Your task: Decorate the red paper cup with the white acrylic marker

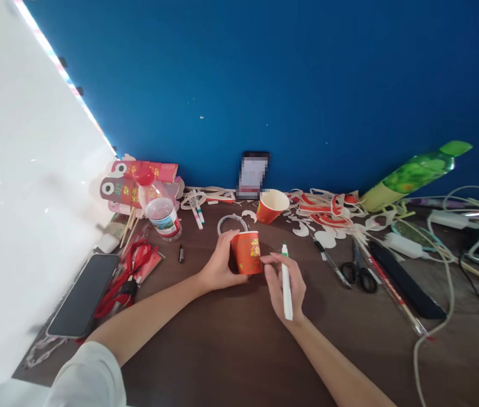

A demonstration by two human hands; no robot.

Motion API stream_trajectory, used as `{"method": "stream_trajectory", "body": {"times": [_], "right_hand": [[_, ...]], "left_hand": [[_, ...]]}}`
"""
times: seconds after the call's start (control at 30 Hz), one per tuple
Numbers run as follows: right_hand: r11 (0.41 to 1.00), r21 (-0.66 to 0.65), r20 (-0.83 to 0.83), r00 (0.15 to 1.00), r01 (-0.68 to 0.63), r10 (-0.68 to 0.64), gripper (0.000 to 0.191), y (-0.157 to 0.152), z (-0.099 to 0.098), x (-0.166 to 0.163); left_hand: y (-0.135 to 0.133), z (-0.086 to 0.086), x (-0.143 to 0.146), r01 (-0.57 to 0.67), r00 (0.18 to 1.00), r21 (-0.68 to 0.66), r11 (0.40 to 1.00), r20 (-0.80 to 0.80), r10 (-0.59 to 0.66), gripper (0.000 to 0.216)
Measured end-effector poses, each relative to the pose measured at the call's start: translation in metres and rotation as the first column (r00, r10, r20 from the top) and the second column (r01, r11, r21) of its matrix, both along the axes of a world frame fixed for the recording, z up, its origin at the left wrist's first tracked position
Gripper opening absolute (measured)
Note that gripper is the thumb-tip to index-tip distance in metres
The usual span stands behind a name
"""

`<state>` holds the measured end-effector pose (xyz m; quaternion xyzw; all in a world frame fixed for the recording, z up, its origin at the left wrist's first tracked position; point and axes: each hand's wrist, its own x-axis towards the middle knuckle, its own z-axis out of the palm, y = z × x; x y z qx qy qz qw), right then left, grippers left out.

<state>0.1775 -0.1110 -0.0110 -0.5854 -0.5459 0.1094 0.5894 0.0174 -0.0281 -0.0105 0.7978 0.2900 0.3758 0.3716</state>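
A red paper cup (pixel 247 254) with gold lettering is in my left hand (pixel 218 263), whose fingers wrap round its left side and base. The cup lies tipped, its white rim at the top. My right hand (pixel 284 285) grips a white marker pen (pixel 286 288) with a green tip pointing away from me. Its fingertips are close to the cup's right side; I cannot tell whether they touch it. Behind them stands a second red paper cup (pixel 266 213), its pale inside showing. A roll of clear tape (pixel 222 221) lies just behind my left hand.
At left are a water bottle (pixel 164 217), a phone (pixel 83 295) and a red strap (pixel 114 294). Another phone (pixel 253 172) leans on the blue wall. Paper scraps (pixel 324 212) spread along the back. To the right lie scissors (pixel 358 274), a black pouch (pixel 406 282), cables and a green bottle (pixel 413 175).
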Motion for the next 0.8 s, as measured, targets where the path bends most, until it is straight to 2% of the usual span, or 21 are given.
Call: {"method": "stream_trajectory", "body": {"times": [0.07, 0.17, 0.27, 0.4, 0.53, 0.67, 0.8], "right_hand": [[0.998, -0.059, -0.065, 0.997, 0.034, -0.038, 0.025, -0.004, 0.002, 0.002], [0.998, -0.029, -0.211, 0.976, -0.056, 0.049, 0.036, -0.010, 0.006, 0.007], [0.994, 0.002, -0.284, 0.953, -0.105, 0.101, 0.032, -0.019, 0.011, 0.012], [0.990, -0.076, -0.295, 0.951, -0.121, 0.094, 0.015, -0.032, 0.019, 0.011], [0.990, -0.059, -0.299, 0.949, -0.125, 0.102, 0.011, -0.030, 0.030, 0.002], [0.978, 0.026, -0.326, 0.923, -0.209, 0.206, 0.014, -0.021, 0.035, -0.008], [0.975, 0.007, -0.329, 0.920, -0.222, 0.212, 0.016, -0.022, 0.027, -0.011]], "left_hand": [[-0.001, 0.001, 0.000, -0.019, 1.000, 0.028, 0.999, 0.000, 0.019, 0.103], [-0.002, 0.003, 0.001, -0.027, 0.999, 0.021, 0.999, -0.043, 0.028, 0.105], [-0.005, 0.005, 0.002, -0.049, 0.995, 0.071, 0.996, -0.088, 0.055, 0.111], [-0.010, 0.006, 0.003, -0.053, 0.988, 0.237, 0.970, -0.131, 0.086, 0.120], [-0.015, 0.007, 0.003, -0.025, 0.986, 0.379, 0.925, -0.142, 0.085, 0.110], [-0.020, 0.011, 0.007, -0.081, 0.981, 0.396, 0.915, -0.129, 0.143, 0.101], [-0.026, 0.014, 0.010, -0.113, 0.970, 0.397, 0.911, -0.156, 0.188, 0.099]]}}
